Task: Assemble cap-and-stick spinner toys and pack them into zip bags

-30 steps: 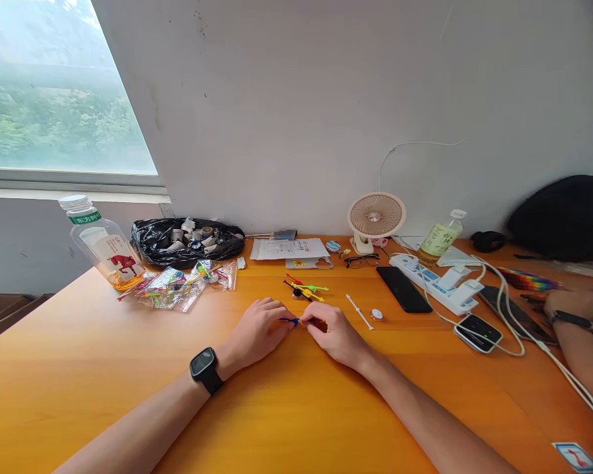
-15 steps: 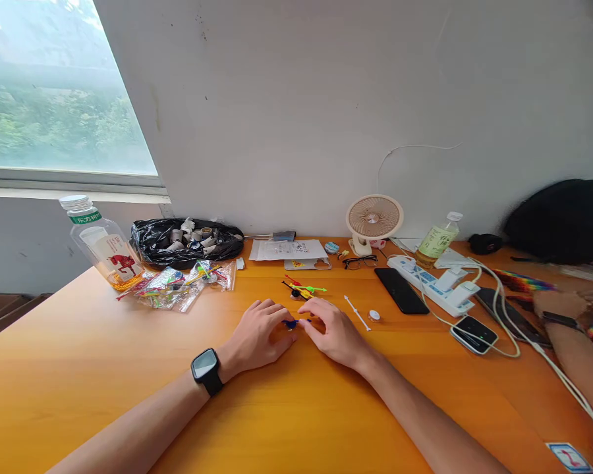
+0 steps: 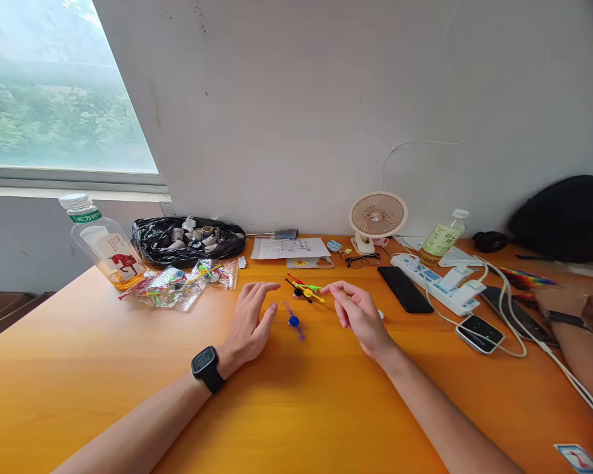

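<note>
A small blue spinner rests on the table between my hands, its two arms smeared by motion. My left hand, with a black watch at the wrist, is open just left of it and apart from it. To its right is my right hand, raised, the index finger stretched out and the other fingers partly curled, with nothing in it. Beyond the blue spinner lies a cluster of red, black, green and yellow spinners. A white round piece shows partly behind my right hand.
Left are bags of colourful parts, a large bottle and a black bag of cardboard tubes. Behind stand papers and a fan. Right are a phone, power strip, cables and another person's arm.
Both hands have let go of the blue spinner and moved apart, left hand leftward, right hand rightward. The spinner's arms now turn. My right hand now covers the white stick.
</note>
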Demonstrator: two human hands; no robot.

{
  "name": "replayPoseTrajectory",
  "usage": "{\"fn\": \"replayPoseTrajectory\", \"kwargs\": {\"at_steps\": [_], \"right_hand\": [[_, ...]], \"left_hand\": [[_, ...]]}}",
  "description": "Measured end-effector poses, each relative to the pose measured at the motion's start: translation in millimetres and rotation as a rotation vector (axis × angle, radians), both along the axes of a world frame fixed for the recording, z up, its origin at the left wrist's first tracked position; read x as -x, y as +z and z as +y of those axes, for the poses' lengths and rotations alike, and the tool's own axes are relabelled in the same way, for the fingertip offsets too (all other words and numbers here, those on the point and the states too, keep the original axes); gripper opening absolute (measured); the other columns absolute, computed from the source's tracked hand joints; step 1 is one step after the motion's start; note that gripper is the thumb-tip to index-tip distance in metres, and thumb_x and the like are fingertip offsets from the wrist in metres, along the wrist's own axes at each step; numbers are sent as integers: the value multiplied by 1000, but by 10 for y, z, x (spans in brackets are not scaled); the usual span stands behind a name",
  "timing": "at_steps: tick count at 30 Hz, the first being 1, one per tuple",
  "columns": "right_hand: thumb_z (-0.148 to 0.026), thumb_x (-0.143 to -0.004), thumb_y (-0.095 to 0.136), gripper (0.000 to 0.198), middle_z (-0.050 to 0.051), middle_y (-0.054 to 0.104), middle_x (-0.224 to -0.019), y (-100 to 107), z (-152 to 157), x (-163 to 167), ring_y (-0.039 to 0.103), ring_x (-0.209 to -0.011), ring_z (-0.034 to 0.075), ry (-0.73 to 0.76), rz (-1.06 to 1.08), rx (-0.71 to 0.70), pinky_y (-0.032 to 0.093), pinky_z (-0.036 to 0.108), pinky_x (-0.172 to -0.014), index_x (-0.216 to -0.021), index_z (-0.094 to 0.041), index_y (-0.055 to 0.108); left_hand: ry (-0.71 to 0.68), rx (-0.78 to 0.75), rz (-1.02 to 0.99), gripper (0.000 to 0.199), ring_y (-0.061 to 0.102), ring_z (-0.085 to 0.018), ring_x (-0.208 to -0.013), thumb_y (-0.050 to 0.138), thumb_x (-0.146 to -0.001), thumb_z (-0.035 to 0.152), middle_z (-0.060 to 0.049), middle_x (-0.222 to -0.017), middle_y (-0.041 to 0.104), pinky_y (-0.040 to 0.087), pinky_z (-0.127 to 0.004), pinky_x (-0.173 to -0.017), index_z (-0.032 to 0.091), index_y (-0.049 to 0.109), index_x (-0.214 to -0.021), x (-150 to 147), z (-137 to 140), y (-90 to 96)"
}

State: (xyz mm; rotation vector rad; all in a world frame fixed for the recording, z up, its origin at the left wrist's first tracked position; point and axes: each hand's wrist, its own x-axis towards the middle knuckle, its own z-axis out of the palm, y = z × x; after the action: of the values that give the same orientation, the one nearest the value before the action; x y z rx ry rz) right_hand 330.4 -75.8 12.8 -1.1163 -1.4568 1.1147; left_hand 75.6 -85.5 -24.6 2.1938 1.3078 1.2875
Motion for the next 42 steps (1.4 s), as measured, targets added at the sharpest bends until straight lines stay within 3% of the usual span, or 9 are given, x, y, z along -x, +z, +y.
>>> {"fn": "replayPoseTrajectory", "kwargs": {"at_steps": [4, 7, 12, 17, 25, 28, 33, 38, 42], "right_hand": [[-55, -97, 58, 37, -4, 50, -55, -2, 232, -339, 47, -52, 15, -161, -216, -108, 33, 27, -53, -97, -20, 68], [-45, -97, 56, 28, 2, 62, -66, -3, 367, -656, 54, -58, 17, -342, -705, -200, 33, 29, -56, -87, -21, 67], [-46, -94, 62, 28, 8, 72, -80, -41, 423, -994, 66, -70, 23, -378, -1224, 83, 34, 30, -57, -80, -22, 64], [-34, -92, 69, 17, 8, 74, -85, -125, 420, -1063, 66, -59, 17, -228, -1174, 237, 38, 28, -56, -84, -20, 63], [-16, -85, 66, 5, 7, 72, -85, -81, 427, -998, 65, -75, 20, -343, -1131, -46, 40, 29, -64, -82, -19, 64], [-26, -86, 69, 8, 5, 70, -83, 17, 366, -914, 63, -73, 18, -112, -848, -126, 46, 28, -67, -90, -19, 66], [-41, -83, 77, 25, 2, 69, -81, 40, 236, -691, 61, -72, 16, 262, -560, -27, 47, 26, -65, -91, -19, 69], [-43, -84, 76, 25, 2, 69, -74, -48, 255, -629, 60, -68, 17, 285, -682, 5, 44, 26, -61, -85, -19, 70], [-41, -92, 68, 22, 3, 70, -78, -98, 339, -788, 60, -68, 17, 14, -824, -134, 42, 27, -61, -87, -20, 67]], "left_hand": [[5, 39, -34, 26, 54, -28, -121, 42, -109, 34, -9, -125, 65, 45, -44, -105, 24, 59, -125, -15, 27, -9], [24, 81, -78, 24, 58, -27, -115, 44, -108, 37, -9, -121, 67, 46, -42, -101, 23, 61, -118, -11, 80, -41], [110, 219, -206, 24, 62, -25, -102, 52, -101, 41, -8, -116, 69, 50, -35, -82, 22, 64, -110, 46, 231, -148], [138, 312, -271, 25, 62, -22, -88, 56, -95, 41, -8, -106, 71, 49, -34, -75, 20, 65, -105, 87, 302, -197], [111, 291, -249, 24, 64, -22, -89, 58, -93, 40, -7, -104, 72, 51, -34, -76, 20, 66, -105, 79, 291, -203], [101, 280, -239, 24, 63, -23, -90, 57, -93, 40, -7, -105, 72, 51, -34, -78, 20, 66, -104, 79, 293, -198], [101, 281, -219, 24, 63, -22, -88, 56, -93, 40, -7, -103, 72, 51, -34, -77, 21, 66, -102, 77, 278, -176], [107, 273, -206, 23, 64, -23, -89, 57, -93, 40, -8, -103, 73, 52, -34, -76, 21, 67, -101, 76, 275, -174], [104, 267, -205, 23, 65, -22, -86, 57, -94, 40, -7, -102, 73, 52, -32, -73, 21, 68, -100, 74, 278, -164]]}}
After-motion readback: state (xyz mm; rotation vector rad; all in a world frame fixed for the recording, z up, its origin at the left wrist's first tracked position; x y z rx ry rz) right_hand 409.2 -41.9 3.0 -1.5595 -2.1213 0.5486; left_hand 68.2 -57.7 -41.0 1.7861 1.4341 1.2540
